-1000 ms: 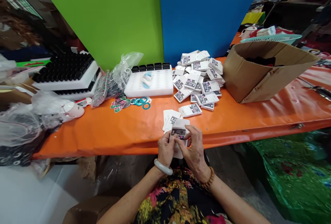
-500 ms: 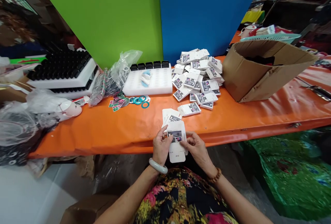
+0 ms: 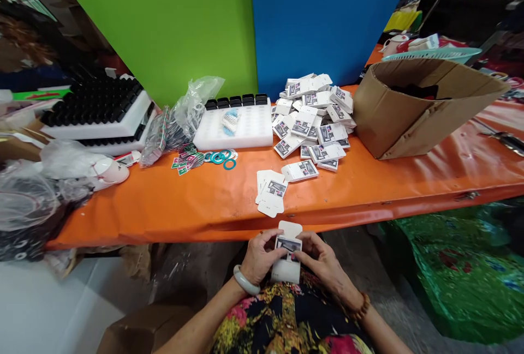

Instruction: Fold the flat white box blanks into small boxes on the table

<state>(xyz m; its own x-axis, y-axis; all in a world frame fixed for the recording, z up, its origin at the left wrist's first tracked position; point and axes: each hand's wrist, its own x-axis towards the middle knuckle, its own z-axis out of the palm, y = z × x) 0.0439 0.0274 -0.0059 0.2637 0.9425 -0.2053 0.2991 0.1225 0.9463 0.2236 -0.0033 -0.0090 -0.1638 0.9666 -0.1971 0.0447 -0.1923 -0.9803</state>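
Note:
A small white printed cardboard box (image 3: pixel 288 273) is held between both hands in front of my body, just past the table's front edge. Its end flap stands out at the top. My left hand (image 3: pixel 258 258) grips its left side, thumb across the printed face. On the opposite side, my right hand (image 3: pixel 321 261) grips the box with thumb and fingers. Flat unfolded box blanks (image 3: pixel 271 193) lie on the table just beyond the hands. Behind them is a finished-looking white box (image 3: pixel 300 171), and a heap of similar boxes (image 3: pixel 313 114) is piled farther back.
An open brown carton (image 3: pixel 409 119) stands right of the heap. Left of it are a white foam tray (image 3: pixel 235 127) with black pieces, teal rings (image 3: pixel 223 157), stickers (image 3: pixel 187 160) and plastic bags (image 3: pixel 186 111). Stacked trays of black parts (image 3: pixel 96 106) sit far left.
Both hands have drawn the box back toward my body, off the table edge. It was flatter and now looks folded into shape. The blanks beneath are uncovered.

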